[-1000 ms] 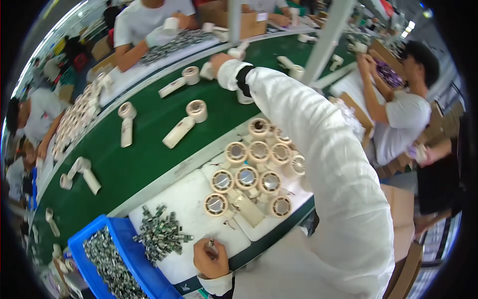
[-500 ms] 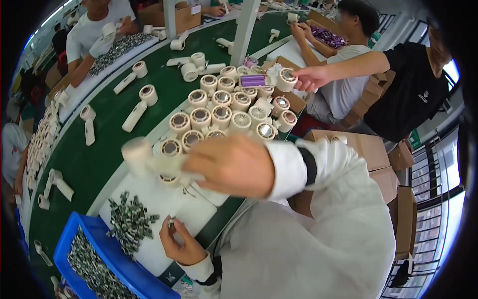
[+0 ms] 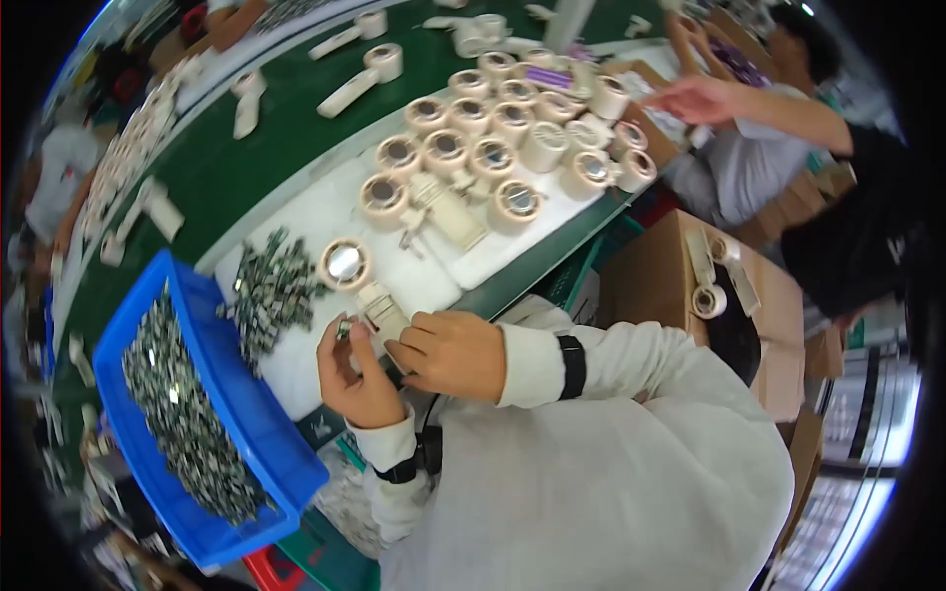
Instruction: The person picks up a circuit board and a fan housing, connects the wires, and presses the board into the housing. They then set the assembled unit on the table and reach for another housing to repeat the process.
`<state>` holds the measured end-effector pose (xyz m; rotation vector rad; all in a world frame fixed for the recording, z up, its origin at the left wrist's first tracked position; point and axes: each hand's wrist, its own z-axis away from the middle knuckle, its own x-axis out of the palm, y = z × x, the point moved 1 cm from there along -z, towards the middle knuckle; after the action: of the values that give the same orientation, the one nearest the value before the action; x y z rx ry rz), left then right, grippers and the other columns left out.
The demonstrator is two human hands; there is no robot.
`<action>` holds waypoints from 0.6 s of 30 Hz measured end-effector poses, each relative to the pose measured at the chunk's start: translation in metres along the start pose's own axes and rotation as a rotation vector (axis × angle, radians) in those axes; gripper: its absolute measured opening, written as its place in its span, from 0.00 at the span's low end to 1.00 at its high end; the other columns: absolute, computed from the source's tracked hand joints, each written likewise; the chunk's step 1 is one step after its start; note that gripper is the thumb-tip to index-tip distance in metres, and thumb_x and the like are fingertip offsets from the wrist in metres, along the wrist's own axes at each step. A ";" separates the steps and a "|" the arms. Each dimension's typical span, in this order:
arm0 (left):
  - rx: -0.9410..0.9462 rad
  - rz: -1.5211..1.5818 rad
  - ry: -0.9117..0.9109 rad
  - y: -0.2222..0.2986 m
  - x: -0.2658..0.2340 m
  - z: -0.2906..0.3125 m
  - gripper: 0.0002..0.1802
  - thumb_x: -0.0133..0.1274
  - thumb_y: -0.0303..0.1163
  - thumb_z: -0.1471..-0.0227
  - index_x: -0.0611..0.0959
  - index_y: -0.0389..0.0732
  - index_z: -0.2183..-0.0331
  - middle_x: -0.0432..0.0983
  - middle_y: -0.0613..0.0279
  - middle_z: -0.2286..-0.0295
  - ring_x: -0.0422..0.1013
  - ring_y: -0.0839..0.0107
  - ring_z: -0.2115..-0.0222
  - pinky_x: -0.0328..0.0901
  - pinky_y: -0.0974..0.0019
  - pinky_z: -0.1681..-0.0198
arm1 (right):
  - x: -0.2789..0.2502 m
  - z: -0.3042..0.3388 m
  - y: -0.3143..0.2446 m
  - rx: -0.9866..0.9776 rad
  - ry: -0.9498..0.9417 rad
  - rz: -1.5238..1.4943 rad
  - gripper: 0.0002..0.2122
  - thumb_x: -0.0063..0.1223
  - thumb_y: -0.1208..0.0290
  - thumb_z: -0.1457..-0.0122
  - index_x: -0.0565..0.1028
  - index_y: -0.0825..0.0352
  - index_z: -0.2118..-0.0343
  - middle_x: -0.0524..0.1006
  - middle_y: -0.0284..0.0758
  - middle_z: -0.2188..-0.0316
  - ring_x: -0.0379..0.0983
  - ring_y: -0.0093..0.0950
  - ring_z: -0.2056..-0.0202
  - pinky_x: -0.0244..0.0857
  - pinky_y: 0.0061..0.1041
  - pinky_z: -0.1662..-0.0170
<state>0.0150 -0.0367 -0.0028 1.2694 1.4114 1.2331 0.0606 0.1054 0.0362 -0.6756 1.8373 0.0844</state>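
My right hand [image 3: 453, 355] is closed on the handle end of a cream handheld fan [image 3: 382, 309], whose round head with a shiny disc lies toward the far side. Close beside it, my left hand [image 3: 360, 379] pinches a small green circuit board [image 3: 343, 329] between thumb and finger. The fan's handle end is partly hidden by my right fingers. Just left of the fan, a heap of small circuit boards [image 3: 268, 295] lies on the white mat [image 3: 419, 279]. Beyond my hands, several similar fans [image 3: 446, 151] stand close together, heads up.
A blue bin [image 3: 258, 441] full of circuit boards stands at the left. Behind the mat, a green conveyor [image 3: 286, 118] carries scattered fans. Cardboard boxes [image 3: 641, 261] are at the right, with fan parts on one. A co-worker's hand [image 3: 695, 100] reaches over the far right fans.
My right hand has come down toward my left hand, bringing the fan with it. The co-worker's hand has let go of a fan. The whole view has shifted.
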 end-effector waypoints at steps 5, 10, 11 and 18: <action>0.049 -0.117 0.052 0.002 -0.024 0.016 0.15 0.59 0.24 0.43 0.80 0.34 0.53 0.80 0.58 0.64 0.75 0.73 0.65 0.69 0.70 0.59 | -0.019 -0.008 0.022 0.019 0.138 -0.320 0.15 0.65 0.67 0.46 0.80 0.64 0.57 0.79 0.35 0.71 0.76 0.33 0.69 0.71 0.29 0.67; -0.005 -0.138 0.016 0.012 -0.038 0.023 0.16 0.63 0.24 0.46 0.82 0.36 0.55 0.80 0.59 0.67 0.74 0.74 0.67 0.69 0.70 0.61 | -0.031 -0.045 0.022 0.191 -0.083 -0.286 0.15 0.63 0.68 0.46 0.80 0.61 0.55 0.79 0.34 0.75 0.77 0.33 0.72 0.71 0.31 0.69; -0.007 -0.145 0.035 0.015 -0.040 0.021 0.16 0.63 0.24 0.46 0.82 0.36 0.55 0.80 0.59 0.67 0.74 0.74 0.67 0.69 0.70 0.61 | -0.026 -0.050 0.024 0.155 -0.131 -0.240 0.14 0.62 0.69 0.46 0.80 0.60 0.55 0.78 0.34 0.76 0.77 0.32 0.73 0.71 0.31 0.70; 0.241 -0.278 -0.273 0.028 -0.036 0.010 0.16 0.64 0.19 0.53 0.84 0.37 0.59 0.81 0.53 0.69 0.77 0.62 0.71 0.70 0.66 0.64 | -0.009 -0.070 0.039 -0.112 -0.263 -0.082 0.13 0.59 0.73 0.45 0.80 0.59 0.55 0.78 0.32 0.77 0.77 0.31 0.75 0.69 0.29 0.73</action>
<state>0.0332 -0.0716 0.0225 1.2931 1.5031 0.6913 -0.0156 0.1151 0.0609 -0.7791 1.5599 0.2138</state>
